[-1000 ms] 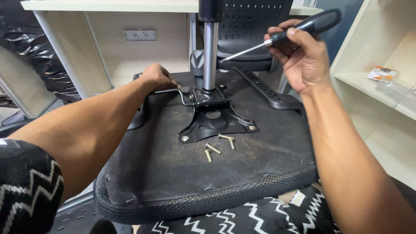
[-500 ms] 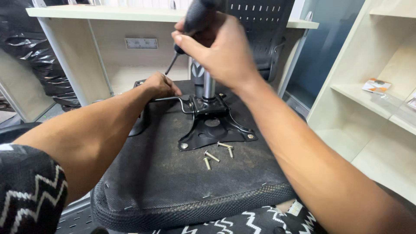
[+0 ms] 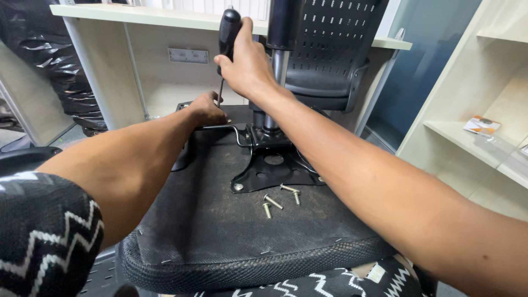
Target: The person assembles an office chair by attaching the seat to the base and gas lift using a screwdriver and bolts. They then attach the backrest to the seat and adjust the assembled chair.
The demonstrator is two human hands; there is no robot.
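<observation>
The screwdriver has a black handle and a silver shaft; the mounting plate is glossy black, the column above it silver; just before the plate, pale brass-toned bolts lie on the dusty black seat underside; nearest the camera, the sleeve is black with white zigzags; behind the plate, the perforated chair back is black.

Bare seat underside lies open in front; the steel column (upright) and loose bolts block mid-seat.
</observation>
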